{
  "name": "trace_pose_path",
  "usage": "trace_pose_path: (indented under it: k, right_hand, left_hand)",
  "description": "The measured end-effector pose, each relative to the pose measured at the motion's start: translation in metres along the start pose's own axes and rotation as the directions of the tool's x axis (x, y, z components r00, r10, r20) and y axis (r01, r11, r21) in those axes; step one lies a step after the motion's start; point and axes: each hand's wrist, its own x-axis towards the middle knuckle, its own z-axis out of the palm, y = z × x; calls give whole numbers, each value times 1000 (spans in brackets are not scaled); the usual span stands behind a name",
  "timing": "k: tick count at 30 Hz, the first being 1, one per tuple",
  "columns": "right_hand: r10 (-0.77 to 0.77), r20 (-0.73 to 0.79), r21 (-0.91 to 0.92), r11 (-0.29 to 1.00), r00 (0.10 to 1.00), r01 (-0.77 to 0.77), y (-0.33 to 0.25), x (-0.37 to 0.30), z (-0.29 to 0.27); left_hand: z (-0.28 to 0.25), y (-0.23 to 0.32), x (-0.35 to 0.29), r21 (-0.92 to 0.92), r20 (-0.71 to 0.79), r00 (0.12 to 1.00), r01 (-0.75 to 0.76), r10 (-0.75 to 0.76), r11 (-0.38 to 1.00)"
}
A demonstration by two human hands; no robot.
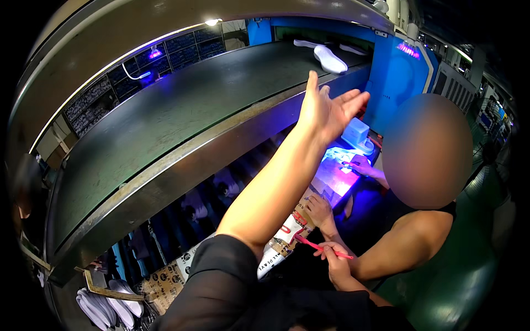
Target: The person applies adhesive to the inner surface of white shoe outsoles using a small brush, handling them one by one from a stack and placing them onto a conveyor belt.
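My left hand [329, 115] reaches out over the near edge of a dark green conveyor belt [193, 88], its fingers spread and nothing in it. Just beyond its fingertips a white shoe sole [330, 59] lies on the belt, with other white pieces [309, 44] behind it. Low in the view, my right hand [335, 266] is closed around the pink handle of a slim brush [323, 246]. The brush's far end meets a white shoe sole [270, 258] with red markings, which lies on printed cardboard. My left arm hides part of that cardboard.
A co-worker [403, 237] sits close at the right, one hand [319, 212] near the cardboard, the other [361, 165] under violet light. A blue machine [381, 83] stands at the belt's far end. Grey soles [94, 309] are stacked at lower left. The belt's metal rail [182, 171] crosses the middle.
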Motion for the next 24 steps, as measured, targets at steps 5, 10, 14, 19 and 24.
trace_pose_path:
  k: [5,10,14,19,24]
  right_hand:
    - [21,103,-3,1000,994,-21,22,5,5]
    - [63,180,-21,998,982,-61,19,17,29]
    - [-4,272,-89,996,962,30,30,44,49]
    - [56,427,-280,957,902,73,59,70,109]
    - [78,428,-578,790,900,206,91,87,130]
  left_hand:
    - [-61,42,-166,430,66,996,27,-62,902]
    - [-138,85,-402,594,-638,649,73,415,801]
    - [-177,67,-588,564,-807,134,-109,575,818]
    - [-187,-3,-704,366,-931,-49,-144,362,920]
    - [-178,-20,-722,290,-956,24,-101,293,952]
